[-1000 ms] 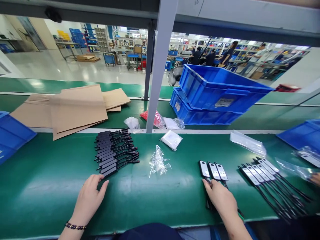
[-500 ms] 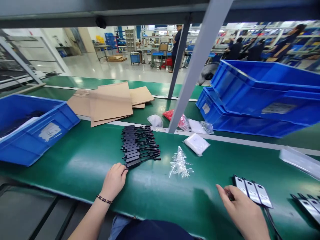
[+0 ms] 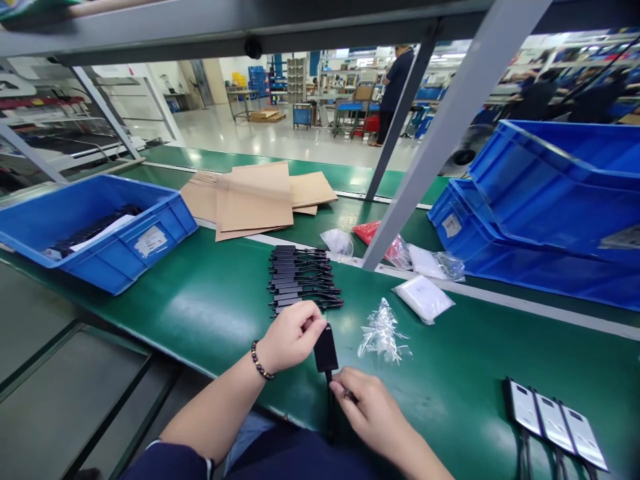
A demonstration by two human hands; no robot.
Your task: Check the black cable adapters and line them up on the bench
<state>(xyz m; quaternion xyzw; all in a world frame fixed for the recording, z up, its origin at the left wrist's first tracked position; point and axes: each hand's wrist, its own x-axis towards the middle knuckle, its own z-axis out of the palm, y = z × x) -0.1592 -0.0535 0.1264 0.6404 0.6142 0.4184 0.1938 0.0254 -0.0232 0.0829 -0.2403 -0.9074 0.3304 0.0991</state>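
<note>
A flat black cabled module [image 3: 326,350] hangs upright between my hands, low over the near part of the bench. My left hand [image 3: 294,339], with a beaded bracelet at the wrist, pinches its top end. Just below the body, the fingers of my right hand [image 3: 369,408] are closed on its cable. Beyond my left hand lies a row of several similar black modules [image 3: 287,270], their leads pointing right. A pile of clear plastic strips [image 3: 384,333] lies to the right of the row. Farther right rest three silver-faced modules [image 3: 555,421] with black cables.
A blue bin [image 3: 150,241] with dark items stands at the left, and stacked blue bins [image 3: 480,250] at the right. Cardboard sheets [image 3: 257,200], a white bagged packet [image 3: 425,299] and a red bag [image 3: 367,231] lie behind. A slanted grey post [image 3: 450,133] rises from the bench.
My left hand has brought a black module from the near end of the row toward me. My right hand has moved left from beside the silver-faced modules and closed on the cable. The view has shifted.
</note>
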